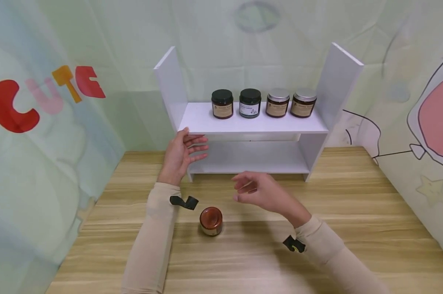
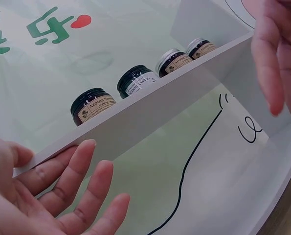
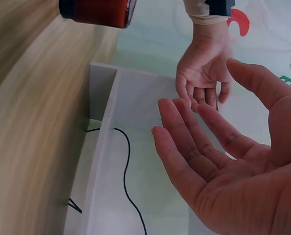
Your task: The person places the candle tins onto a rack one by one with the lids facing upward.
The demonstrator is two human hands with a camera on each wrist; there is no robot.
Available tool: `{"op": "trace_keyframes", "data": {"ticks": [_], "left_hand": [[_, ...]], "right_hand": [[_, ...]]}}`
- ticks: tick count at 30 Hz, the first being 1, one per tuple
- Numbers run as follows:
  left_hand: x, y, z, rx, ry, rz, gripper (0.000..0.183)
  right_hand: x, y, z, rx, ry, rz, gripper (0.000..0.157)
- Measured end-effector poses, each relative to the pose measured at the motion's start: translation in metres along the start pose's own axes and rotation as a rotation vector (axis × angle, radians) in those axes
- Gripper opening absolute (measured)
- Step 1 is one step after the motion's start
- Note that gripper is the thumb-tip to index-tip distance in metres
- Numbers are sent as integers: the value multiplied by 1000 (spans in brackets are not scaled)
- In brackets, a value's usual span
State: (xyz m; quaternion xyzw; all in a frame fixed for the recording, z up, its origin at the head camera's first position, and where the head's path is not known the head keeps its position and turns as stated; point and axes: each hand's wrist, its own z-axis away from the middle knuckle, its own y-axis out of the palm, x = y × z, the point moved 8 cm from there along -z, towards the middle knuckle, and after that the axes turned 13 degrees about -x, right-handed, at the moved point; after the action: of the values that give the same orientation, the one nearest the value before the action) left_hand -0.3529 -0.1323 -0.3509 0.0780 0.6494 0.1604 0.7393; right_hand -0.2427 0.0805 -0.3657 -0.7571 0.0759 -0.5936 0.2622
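My left hand (image 1: 178,157) is at the left end of the upper board of a white shelf (image 1: 254,125). Its thumb lies over the board's front edge and the index finger is underneath, so it pinches the board; the other fingers are spread. The right hand (image 1: 259,192) hovers over the table before the shelf, fingers loosely bent, holding nothing. Between the forearms an amber glass candle jar (image 1: 211,221) stands upside down on the table, its black lid (image 3: 66,9) downward. On the upper board are two black-lidded jars (image 1: 222,104) and two silver-lidded jars (image 1: 278,103).
The shelf's tall side panels (image 1: 340,83) rise at both ends. Its lower board (image 1: 248,159) sits just above the wooden table (image 1: 353,245). A printed cloth backdrop (image 1: 96,36) hangs behind and at both sides.
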Motion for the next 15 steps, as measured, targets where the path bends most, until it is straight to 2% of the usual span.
{"op": "trace_keyframes", "data": {"ticks": [15], "left_hand": [[-1,0,1,-6,-2,-7,50]], "right_hand": [[-20,20,8,41,2,-74,46]]}}
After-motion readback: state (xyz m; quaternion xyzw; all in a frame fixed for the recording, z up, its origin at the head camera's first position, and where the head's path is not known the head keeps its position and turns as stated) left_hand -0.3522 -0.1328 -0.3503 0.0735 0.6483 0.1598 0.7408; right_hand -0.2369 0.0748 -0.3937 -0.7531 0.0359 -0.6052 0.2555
